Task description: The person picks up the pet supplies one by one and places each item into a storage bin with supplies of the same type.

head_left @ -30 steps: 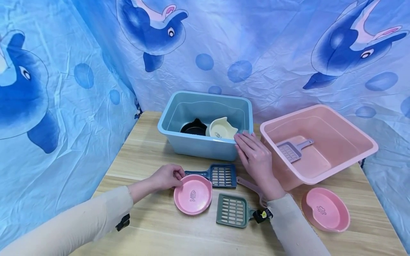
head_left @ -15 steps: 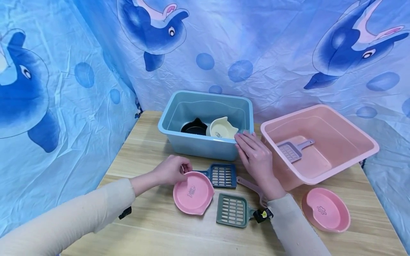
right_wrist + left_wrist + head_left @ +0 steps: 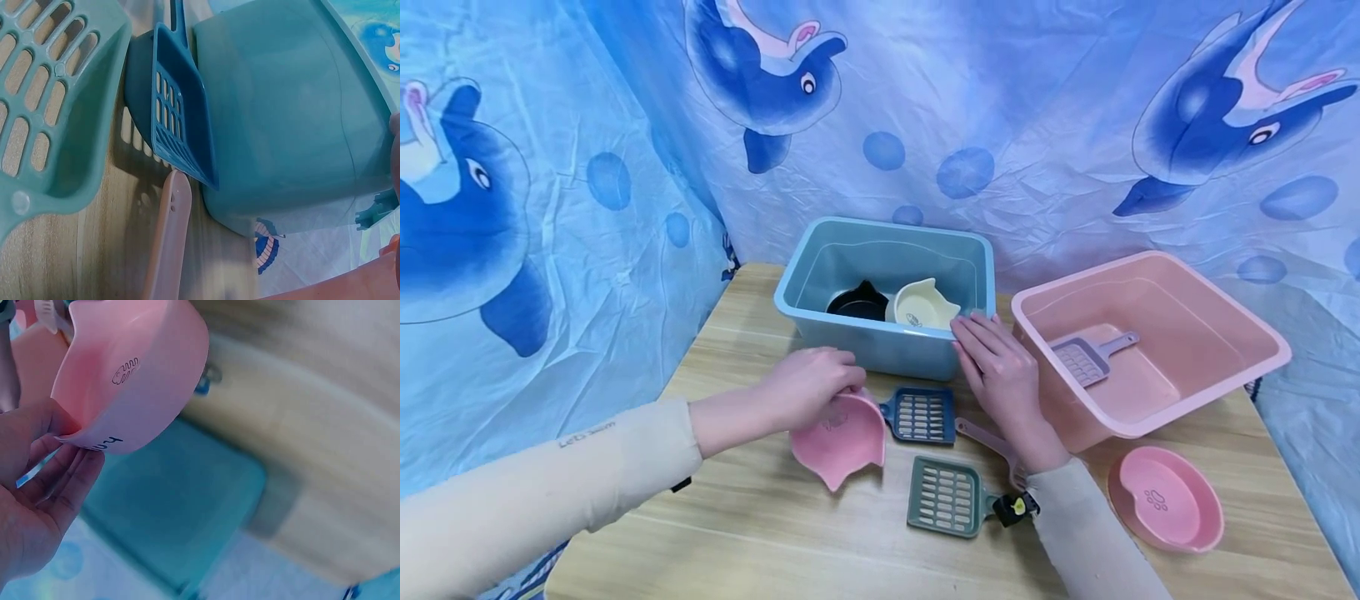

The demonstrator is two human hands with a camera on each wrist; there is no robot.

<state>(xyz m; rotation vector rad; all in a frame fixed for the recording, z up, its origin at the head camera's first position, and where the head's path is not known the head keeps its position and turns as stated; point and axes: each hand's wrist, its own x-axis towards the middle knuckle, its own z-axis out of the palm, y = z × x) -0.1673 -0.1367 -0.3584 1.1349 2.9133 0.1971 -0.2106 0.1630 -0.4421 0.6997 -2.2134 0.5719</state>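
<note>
My left hand (image 3: pixel 808 385) pinches the rim of a pink cat-eared bowl (image 3: pixel 844 442), which tilts with its ears toward me. In the left wrist view, thumb and fingers grip the wall of the bowl (image 3: pixel 140 387), and a fish-bone print shows inside. My right hand (image 3: pixel 1000 367) rests with fairly straight fingers on the near right corner of a blue litter box (image 3: pixel 887 354). Inside that box lie a black bowl (image 3: pixel 859 304) and a cream cat-eared bowl (image 3: pixel 925 307). Just right of the held bowl is a dark blue litter scoop (image 3: pixel 923 415).
A pink litter box (image 3: pixel 1195 408) with a purple scoop (image 3: pixel 1084 360) inside stands on the right. Before it sits a pink paw-print bowl (image 3: pixel 1180 500). A green scoop (image 3: pixel 946 496) and a pale pink scoop (image 3: pixel 988 437), partly under my right arm, lie on the wooden table (image 3: pixel 760 533).
My left hand has tightened its hold on the pink cat-eared bowl, turned it so the ears point toward me and tipped it up. The right hand stays on the blue box.
</note>
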